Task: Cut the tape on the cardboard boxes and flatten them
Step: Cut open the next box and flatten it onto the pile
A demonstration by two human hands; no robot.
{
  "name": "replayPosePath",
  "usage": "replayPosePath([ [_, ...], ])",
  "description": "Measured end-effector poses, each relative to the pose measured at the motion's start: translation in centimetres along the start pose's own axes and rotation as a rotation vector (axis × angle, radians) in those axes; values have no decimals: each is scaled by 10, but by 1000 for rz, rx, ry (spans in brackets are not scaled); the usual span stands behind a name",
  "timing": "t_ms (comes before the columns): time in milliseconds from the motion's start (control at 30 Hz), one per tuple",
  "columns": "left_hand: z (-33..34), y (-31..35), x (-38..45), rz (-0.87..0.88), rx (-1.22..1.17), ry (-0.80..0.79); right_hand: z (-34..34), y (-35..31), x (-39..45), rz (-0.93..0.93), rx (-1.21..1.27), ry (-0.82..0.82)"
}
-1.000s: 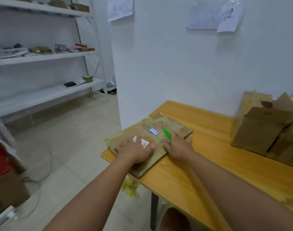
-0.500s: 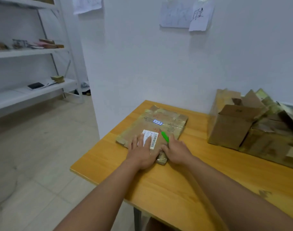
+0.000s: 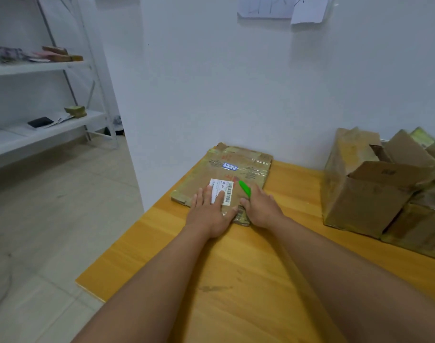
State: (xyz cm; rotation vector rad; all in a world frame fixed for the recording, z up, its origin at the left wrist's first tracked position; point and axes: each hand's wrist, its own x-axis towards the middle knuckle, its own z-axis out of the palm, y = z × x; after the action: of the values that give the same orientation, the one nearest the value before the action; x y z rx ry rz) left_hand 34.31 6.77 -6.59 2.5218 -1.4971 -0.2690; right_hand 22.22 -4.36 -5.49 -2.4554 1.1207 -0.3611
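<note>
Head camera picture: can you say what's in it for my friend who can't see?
Two hands press a flattened cardboard box onto a wooden table; the left hand lies flat, the right hand holds a green cutter. Unflattened boxes wait at the right.

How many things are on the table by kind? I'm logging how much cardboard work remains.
Flattened brown cardboard boxes: 1
Unflattened brown cardboard boxes, piled at right: at least 3; pile runs off frame
Green-handled cutters: 1, held in the right hand
Total: at least 5
</note>
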Motion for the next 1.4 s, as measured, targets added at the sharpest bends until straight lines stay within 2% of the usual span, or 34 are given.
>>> replayPosePath([
  [200, -1, 1, 2, -2, -32, 35, -4, 1, 5, -4, 5, 19],
  [400, -23, 16, -20, 75, -65, 187, -28, -1, -30, -8, -24, 138],
  [900, -123, 128, -114, 237, -35, 404, -195, -11, -148, -74, -96, 435],
  [1167, -121, 202, -126, 363, -28, 452, -237, 39, -193, -34, -66, 534],
  [1400, -68, 257, -118, 472, 9, 475, -233, 117, -226, 105, -16, 605],
])
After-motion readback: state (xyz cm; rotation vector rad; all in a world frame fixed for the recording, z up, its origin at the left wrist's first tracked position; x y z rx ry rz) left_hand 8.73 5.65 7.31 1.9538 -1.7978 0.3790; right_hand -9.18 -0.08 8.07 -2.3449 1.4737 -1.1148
